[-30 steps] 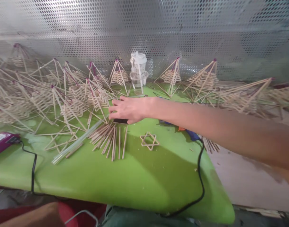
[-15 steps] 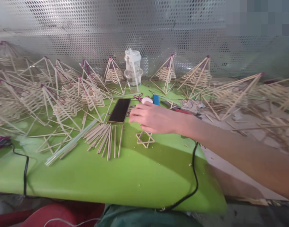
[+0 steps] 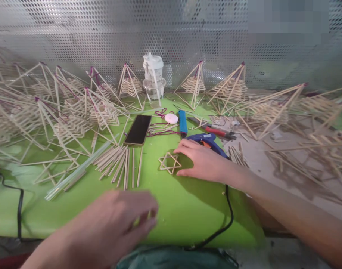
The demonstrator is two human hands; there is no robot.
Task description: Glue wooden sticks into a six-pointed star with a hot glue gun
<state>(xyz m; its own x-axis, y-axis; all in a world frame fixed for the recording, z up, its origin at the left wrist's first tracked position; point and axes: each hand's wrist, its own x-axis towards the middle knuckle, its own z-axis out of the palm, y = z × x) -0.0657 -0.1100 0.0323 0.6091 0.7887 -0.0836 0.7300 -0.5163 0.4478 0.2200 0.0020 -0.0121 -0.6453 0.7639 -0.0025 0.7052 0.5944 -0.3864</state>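
A small six-pointed star [image 3: 170, 170] made of thin wooden sticks lies flat on the green table cover. My right hand [image 3: 200, 160] is just to its right, thumb and fingers spread apart near its points, with nothing visible between them; whether the fingertips touch it I cannot tell. Slightly blurred, my left hand [image 3: 119, 215] hovers over the front of the table, fingers loosely bent, a gap showing between thumb and forefinger and no object in it. Behind my right hand lies a blue glue gun [image 3: 201, 138], partly covered. A fan of loose sticks [image 3: 115, 164] is left of the star.
A phone [image 3: 138, 129], a pink oval case [image 3: 171, 118], a blue lighter-like object [image 3: 182, 121] and red-handled pliers [image 3: 215, 130] lie behind. Several stick pyramids [image 3: 193, 84] and a lidded cup [image 3: 153, 71] line the back. A black cable [image 3: 231, 216] crosses the front right.
My right hand has drawn back towards me and to the right, beside the star, uncovering the pink case and the glue gun. My left hand has come into view from the lower left.
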